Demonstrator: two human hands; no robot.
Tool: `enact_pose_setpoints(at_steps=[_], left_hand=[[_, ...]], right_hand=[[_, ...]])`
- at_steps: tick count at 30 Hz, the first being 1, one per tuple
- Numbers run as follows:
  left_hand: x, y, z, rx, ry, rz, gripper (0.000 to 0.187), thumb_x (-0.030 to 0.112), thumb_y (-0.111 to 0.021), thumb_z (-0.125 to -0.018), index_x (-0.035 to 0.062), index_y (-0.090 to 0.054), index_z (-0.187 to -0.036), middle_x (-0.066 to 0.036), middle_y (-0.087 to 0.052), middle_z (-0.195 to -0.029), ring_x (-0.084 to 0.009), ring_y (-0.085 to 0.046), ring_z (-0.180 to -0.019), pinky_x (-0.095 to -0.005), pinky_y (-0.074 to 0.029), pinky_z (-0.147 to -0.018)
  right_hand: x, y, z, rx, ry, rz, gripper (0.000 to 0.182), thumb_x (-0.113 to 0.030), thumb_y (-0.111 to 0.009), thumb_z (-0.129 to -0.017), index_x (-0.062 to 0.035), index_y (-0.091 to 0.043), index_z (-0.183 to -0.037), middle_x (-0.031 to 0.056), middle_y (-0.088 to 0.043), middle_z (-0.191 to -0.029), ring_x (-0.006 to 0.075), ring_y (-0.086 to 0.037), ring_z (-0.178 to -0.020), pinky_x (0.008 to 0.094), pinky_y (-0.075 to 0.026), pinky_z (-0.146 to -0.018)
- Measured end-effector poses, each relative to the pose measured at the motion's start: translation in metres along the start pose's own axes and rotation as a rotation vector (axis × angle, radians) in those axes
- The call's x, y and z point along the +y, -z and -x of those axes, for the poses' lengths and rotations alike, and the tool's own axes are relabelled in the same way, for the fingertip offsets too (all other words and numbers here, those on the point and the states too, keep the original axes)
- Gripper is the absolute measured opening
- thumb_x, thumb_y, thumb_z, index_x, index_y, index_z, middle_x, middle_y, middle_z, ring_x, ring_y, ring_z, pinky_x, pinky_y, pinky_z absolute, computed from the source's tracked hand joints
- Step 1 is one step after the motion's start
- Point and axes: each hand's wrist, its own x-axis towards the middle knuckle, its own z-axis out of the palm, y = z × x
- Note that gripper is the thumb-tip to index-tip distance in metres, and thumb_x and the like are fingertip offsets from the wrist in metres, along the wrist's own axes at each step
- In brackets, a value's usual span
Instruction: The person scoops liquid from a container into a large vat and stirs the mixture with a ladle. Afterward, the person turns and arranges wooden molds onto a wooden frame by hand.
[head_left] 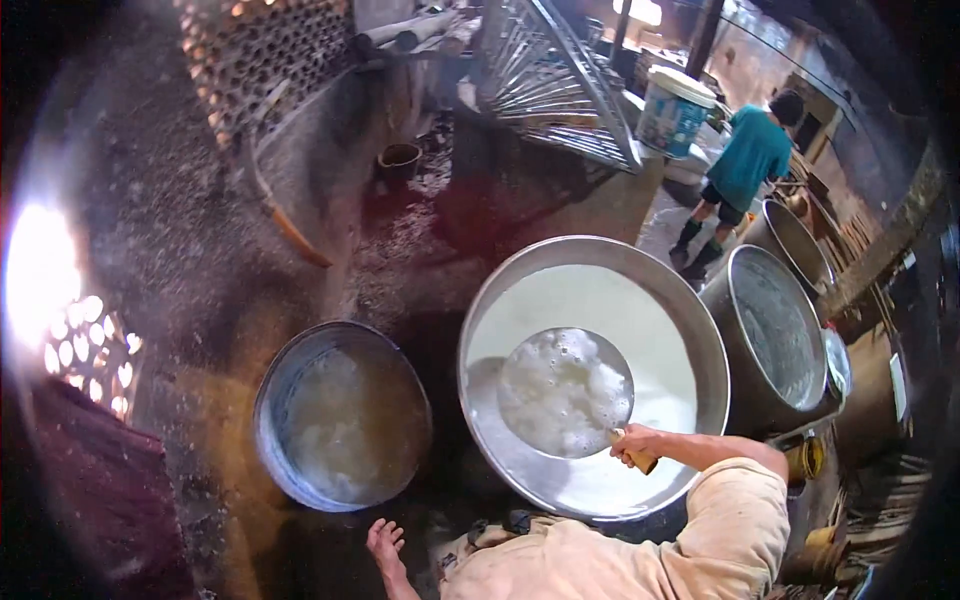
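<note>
My right hand (637, 448) grips the wooden handle of a wide, round metal ladle (566, 385). Foamy, cloudy liquid with white clumps and bubbles shows in its bowl. The ladle is over a large metal basin (715, 400) of milky white liquid. Holding nothing, my left hand (385, 540) is low near my body with its fingers apart. Just beyond it stands a metal pot (270, 440), with murky yellowish liquid and pale foam inside.
To the right is a large metal vat (738, 300) with greyish liquid, and another vat (800, 245) behind it. A person in a teal shirt (750, 155) stands farther back, near a lidded plastic bucket (675, 110). A metal rack (560, 85) leans at the back.
</note>
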Motion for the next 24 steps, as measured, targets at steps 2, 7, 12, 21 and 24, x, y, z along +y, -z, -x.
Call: enact_pose_setpoints(at_steps=[2, 7, 12, 21, 24], left_hand=[[-0.003, -0.004, -0.003, -0.014, -0.009, -0.016, 0.042, 0.026, -0.062, -0.085, 0.0071, -0.053, -0.122, -0.006, -0.065, -0.102, -0.0156, -0.063, -0.081, -0.0281, -0.046, -0.065], [0.011, -0.011, -0.004, -0.003, -0.039, -0.122, 0.041, 0.025, -0.062, -0.084, 0.0080, -0.053, -0.120, -0.006, -0.065, -0.100, -0.0156, -0.063, -0.078, -0.0270, -0.045, -0.061], [0.042, -0.029, 0.005, -0.013, -0.093, -0.207, 0.039, 0.025, -0.063, -0.084, 0.0088, -0.054, -0.118, -0.006, -0.066, -0.097, -0.0138, -0.064, -0.075, -0.0243, -0.045, -0.058], [0.066, -0.029, -0.014, -0.093, -0.118, -0.258, 0.043, 0.026, -0.062, -0.086, 0.0073, -0.051, -0.123, -0.008, -0.064, -0.106, -0.0171, -0.063, -0.084, -0.0261, -0.046, -0.065], [0.069, -0.024, -0.015, -0.095, -0.117, -0.266, 0.044, 0.026, -0.062, -0.086, 0.0077, -0.050, -0.124, -0.009, -0.063, -0.108, -0.0176, -0.063, -0.086, -0.0273, -0.045, -0.067]], right_hand=[[0.036, 0.019, -0.014, 0.071, 0.012, -0.147, 0.011, -0.002, -0.067, -0.079, 0.0028, -0.059, -0.073, 0.0096, -0.053, -0.058, 0.0195, -0.054, -0.047, 0.0354, -0.045, -0.043], [0.118, 0.042, -0.064, 0.099, 0.197, -0.371, 0.011, -0.005, -0.066, -0.078, 0.0035, -0.059, -0.076, 0.0116, -0.056, -0.059, 0.0216, -0.056, -0.047, 0.0358, -0.048, -0.045], [0.165, 0.026, -0.117, 0.171, 0.245, -0.465, 0.009, -0.003, -0.061, -0.079, -0.0007, -0.058, -0.070, 0.0089, -0.056, -0.060, 0.0190, -0.056, -0.050, 0.0343, -0.048, -0.045], [0.126, -0.091, -0.162, -0.150, 0.109, -1.153, 0.010, -0.007, -0.053, -0.087, -0.0052, -0.052, -0.077, 0.0025, -0.048, -0.056, 0.0130, -0.048, -0.044, 0.0283, -0.046, -0.041], [0.075, -0.134, -0.150, -0.292, 0.162, -1.263, 0.021, -0.013, -0.057, -0.089, -0.0102, -0.047, -0.072, -0.0020, -0.044, -0.055, 0.0108, -0.044, -0.044, 0.0259, -0.041, -0.041]])
